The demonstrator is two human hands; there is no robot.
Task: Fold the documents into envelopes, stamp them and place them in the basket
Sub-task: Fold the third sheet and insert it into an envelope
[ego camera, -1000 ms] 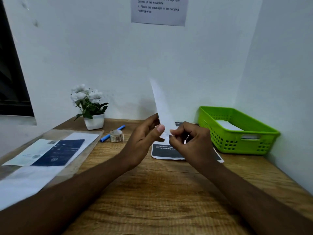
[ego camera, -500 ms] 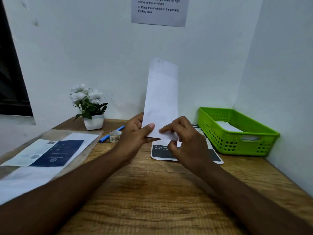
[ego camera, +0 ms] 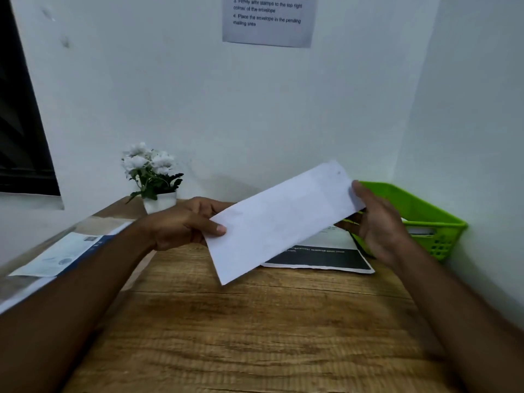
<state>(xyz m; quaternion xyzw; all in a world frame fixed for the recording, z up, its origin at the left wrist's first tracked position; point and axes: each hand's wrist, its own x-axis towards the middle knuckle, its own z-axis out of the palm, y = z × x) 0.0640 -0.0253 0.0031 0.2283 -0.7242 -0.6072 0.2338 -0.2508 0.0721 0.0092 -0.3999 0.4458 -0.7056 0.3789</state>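
Observation:
A white envelope (ego camera: 283, 219) is held above the wooden desk, tilted with its right end higher. My left hand (ego camera: 181, 225) pinches its lower left end, thumb on top. My right hand (ego camera: 374, 222) grips its upper right end. Under the envelope a printed document (ego camera: 320, 258) with a dark band lies flat on the desk. The green plastic basket (ego camera: 422, 211) stands at the right, behind my right hand, with something white inside.
A small white pot with white flowers (ego camera: 154, 180) stands at the back left. Papers, one with a dark blue area (ego camera: 59, 256), lie at the left edge. An instruction sheet (ego camera: 268, 19) hangs on the wall. White walls close in behind and on the right.
The envelope has turned from upright to nearly lying across, and my right hand has slid from its lower end to its far right end. The pen and small roll are now hidden.

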